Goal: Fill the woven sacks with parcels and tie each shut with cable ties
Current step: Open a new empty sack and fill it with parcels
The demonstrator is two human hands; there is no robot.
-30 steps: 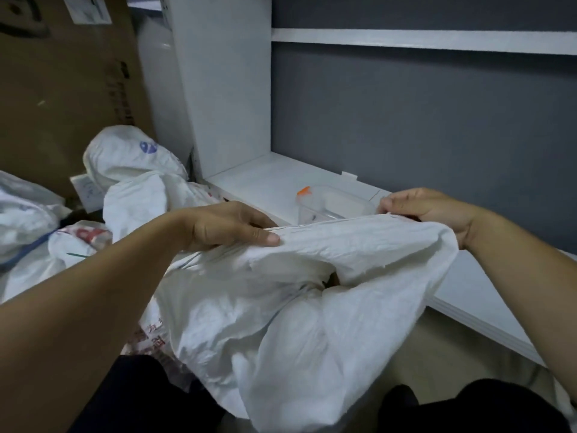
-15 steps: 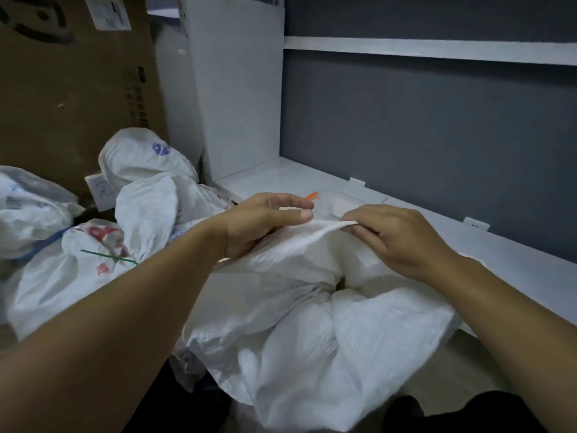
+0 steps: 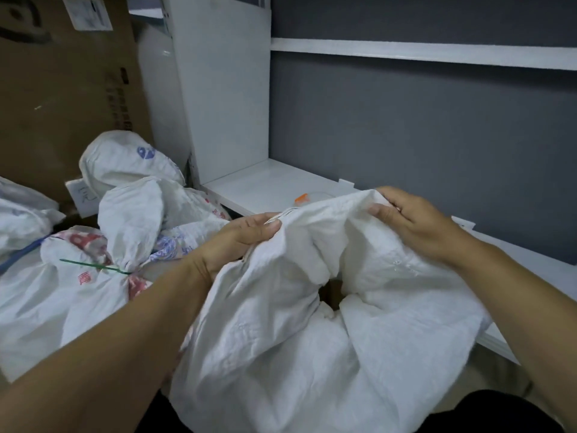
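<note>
Both hands pinch the rim of a white woven sack (image 3: pixel 281 339), the left hand (image 3: pixel 237 242) at its near edge, the right hand (image 3: pixel 415 223) farther along; the sack sits before the person, a tied sack (image 3: pixel 78 276) with a green cable tie (image 3: pixel 93 266) at left.

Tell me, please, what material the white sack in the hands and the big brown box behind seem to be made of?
The white sack, gripped by left hand and right hand, looks like woven plastic: matte, stiff creases, frayed threads at the rim. The brown box looks like plain matte cardboard with a paper label.
</note>
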